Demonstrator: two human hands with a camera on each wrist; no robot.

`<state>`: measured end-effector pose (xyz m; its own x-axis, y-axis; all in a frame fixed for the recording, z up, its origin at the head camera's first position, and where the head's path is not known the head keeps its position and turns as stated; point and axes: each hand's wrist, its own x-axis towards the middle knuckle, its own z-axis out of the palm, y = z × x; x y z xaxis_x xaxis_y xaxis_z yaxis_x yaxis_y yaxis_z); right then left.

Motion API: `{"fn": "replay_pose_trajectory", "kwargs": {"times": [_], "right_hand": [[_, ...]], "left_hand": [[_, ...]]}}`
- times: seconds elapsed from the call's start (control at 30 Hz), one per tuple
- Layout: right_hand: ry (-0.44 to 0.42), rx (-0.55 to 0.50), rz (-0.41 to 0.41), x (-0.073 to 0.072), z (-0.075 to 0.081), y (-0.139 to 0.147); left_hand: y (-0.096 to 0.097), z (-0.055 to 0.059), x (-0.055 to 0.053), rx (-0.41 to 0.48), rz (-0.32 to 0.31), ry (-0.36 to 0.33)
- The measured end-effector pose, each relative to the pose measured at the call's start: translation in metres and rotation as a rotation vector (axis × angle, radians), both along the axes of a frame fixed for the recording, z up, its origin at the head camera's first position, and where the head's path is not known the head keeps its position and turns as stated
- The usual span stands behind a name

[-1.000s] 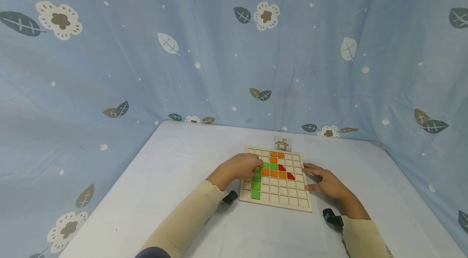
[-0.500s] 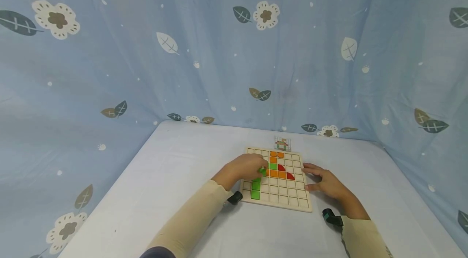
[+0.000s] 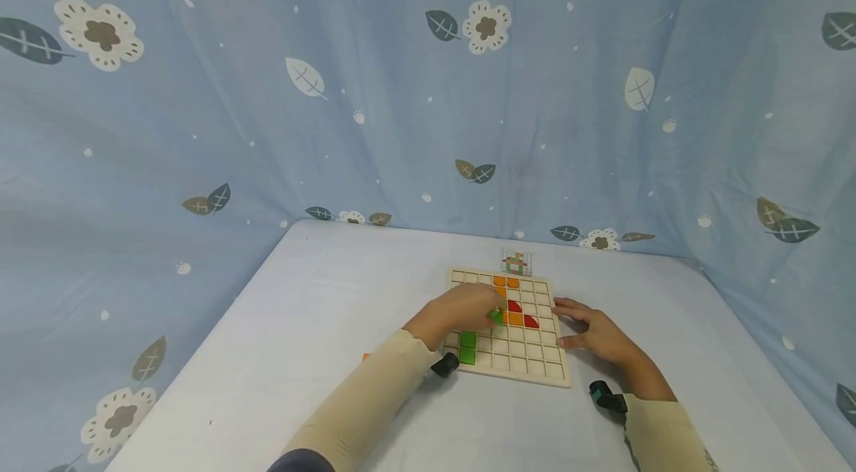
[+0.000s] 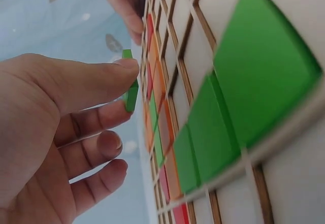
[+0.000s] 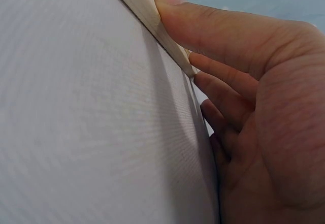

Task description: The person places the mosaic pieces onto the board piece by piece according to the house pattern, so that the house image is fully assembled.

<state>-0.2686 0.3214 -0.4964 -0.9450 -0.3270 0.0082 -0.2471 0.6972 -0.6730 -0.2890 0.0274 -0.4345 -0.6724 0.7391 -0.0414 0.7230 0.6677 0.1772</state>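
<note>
My left hand (image 3: 466,306) is over the wooden grid board (image 3: 508,375), pinching a small green tile (image 4: 131,97) between thumb and forefinger. The other fingers of that hand are loosely bent. In the left wrist view, the tile is held apart from the board. Green tiles (image 3: 468,348) lie in a column at the board's left. Orange square tiles (image 3: 516,318) and red quarter-round tiles (image 3: 531,322) fill cells near the middle, partly covered by the hand. My right hand (image 3: 595,331) rests at the board's right edge, with its thumb and fingertips against the wooden side (image 5: 175,51).
A small pattern card (image 3: 517,262) lies behind the board on the white cloth. An orange piece (image 3: 365,357) peeks out beside the left sleeve (image 3: 374,390). Two orange round tiles (image 3: 513,283) sit in the board's back row. A blue patterned curtain (image 3: 401,85) hangs behind the table.
My left hand has moved right across the board, with a green tile now pinched in its fingers. The orange piece by the sleeve has come into view. The right hand has stayed put.
</note>
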Motion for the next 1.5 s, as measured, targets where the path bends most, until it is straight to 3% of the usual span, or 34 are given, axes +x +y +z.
{"fn": "replay_pose_trajectory", "kwargs": {"times": [0.37,0.73,0.97,1.3,1.5], "right_hand": [[-0.009,0.008,-0.001,-0.001,0.000,0.001],[0.022,-0.006,0.029,0.001,0.002,0.001],[0.021,-0.016,0.025,0.002,0.003,0.002],[0.009,-0.011,0.024,-0.001,0.001,0.002],[0.004,-0.014,0.021,-0.001,0.001,0.003]], "left_hand": [[0.026,-0.009,0.001,-0.011,-0.031,0.000],[0.036,-0.013,0.002,-0.053,-0.030,-0.022],[0.039,-0.018,-0.001,-0.023,-0.036,-0.042],[0.044,-0.016,0.002,-0.051,-0.035,-0.019],[0.045,-0.017,0.004,-0.043,-0.018,-0.041]]}}
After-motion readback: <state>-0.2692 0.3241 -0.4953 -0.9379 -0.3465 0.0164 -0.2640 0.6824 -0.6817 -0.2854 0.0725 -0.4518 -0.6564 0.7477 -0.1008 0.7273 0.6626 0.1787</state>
